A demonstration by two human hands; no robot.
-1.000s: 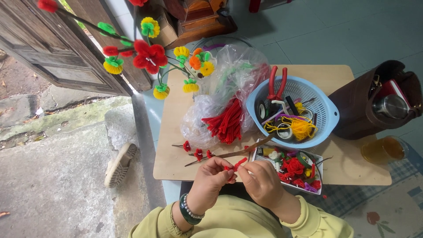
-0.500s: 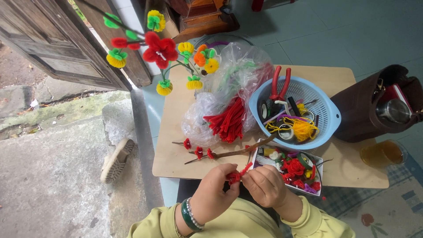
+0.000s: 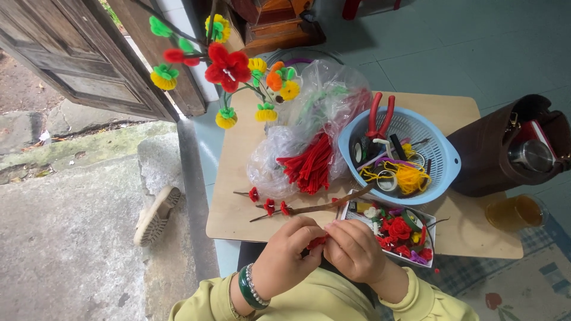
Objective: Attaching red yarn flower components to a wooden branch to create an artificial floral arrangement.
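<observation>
My left hand (image 3: 288,255) and my right hand (image 3: 354,249) meet at the near edge of a small wooden table (image 3: 232,214). Both pinch a small piece of red pipe cleaner (image 3: 316,242) between the fingertips. A green bangle and a bead bracelet circle my left wrist. Just beyond my hands lies a brown twig with little red flowers (image 3: 279,208). A shallow box of small pipe-cleaner flowers (image 3: 397,233) sits to the right of my right hand.
A clear plastic bag of red pipe cleaners (image 3: 309,163) lies mid-table. A blue basket (image 3: 443,169) holds red pliers, yellow yarn and tape rolls. A branch of bright pipe-cleaner flowers (image 3: 229,65) rises at the back. A brown bag (image 3: 493,154), a glass of amber drink (image 3: 514,212) and a sandal (image 3: 156,215) surround the table.
My hands have stayed together on the red piece, drawing slightly closer to my body. The head camera tilted a little, shifting the table in view.
</observation>
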